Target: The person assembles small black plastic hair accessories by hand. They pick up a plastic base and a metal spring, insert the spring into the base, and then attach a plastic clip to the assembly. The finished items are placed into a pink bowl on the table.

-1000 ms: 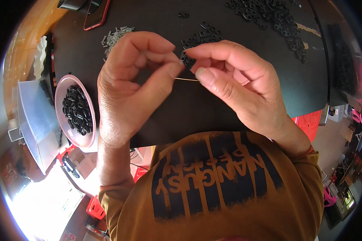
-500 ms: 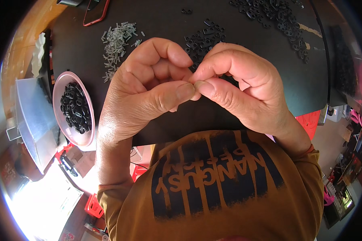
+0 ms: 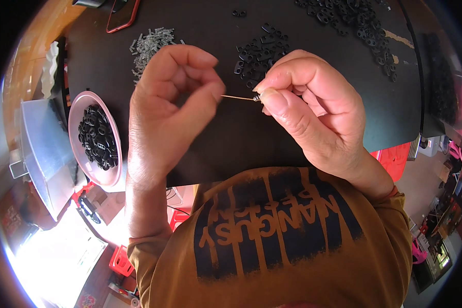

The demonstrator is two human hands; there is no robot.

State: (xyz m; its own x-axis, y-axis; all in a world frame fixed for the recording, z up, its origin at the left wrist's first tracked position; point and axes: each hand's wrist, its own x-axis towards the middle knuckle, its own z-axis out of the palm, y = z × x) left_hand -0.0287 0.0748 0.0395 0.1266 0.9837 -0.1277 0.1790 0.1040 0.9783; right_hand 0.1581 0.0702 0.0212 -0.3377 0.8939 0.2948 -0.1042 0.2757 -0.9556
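My right hand (image 3: pixel 313 105) pinches a small dark piece (image 3: pixel 256 97) between thumb and forefinger; the fingers cover most of it. A thin straight tan stick (image 3: pixel 237 97), like a needle or toothpick, spans from that piece to my left fingertips. My left hand (image 3: pixel 174 97), slightly smeared by motion, is closed in a pinch on the stick's other end. Beyond the hands lies a pile of black plastic parts with holes (image 3: pixel 264 49). Behind my left hand is a heap of small metal springs (image 3: pixel 154 43), partly hidden by it.
A pink bowl (image 3: pixel 75 126) with black parts in it stands at the table's left edge. More black parts (image 3: pixel 362 31) spread over the far right. A red-edged phone (image 3: pixel 122 16) lies at the far left. The dark table (image 3: pixel 226 149) ends just before my brown shirt.
My hands, fingertips together before, are now apart. The left has moved left, and the thin stick and the small dark piece have come into sight between them.
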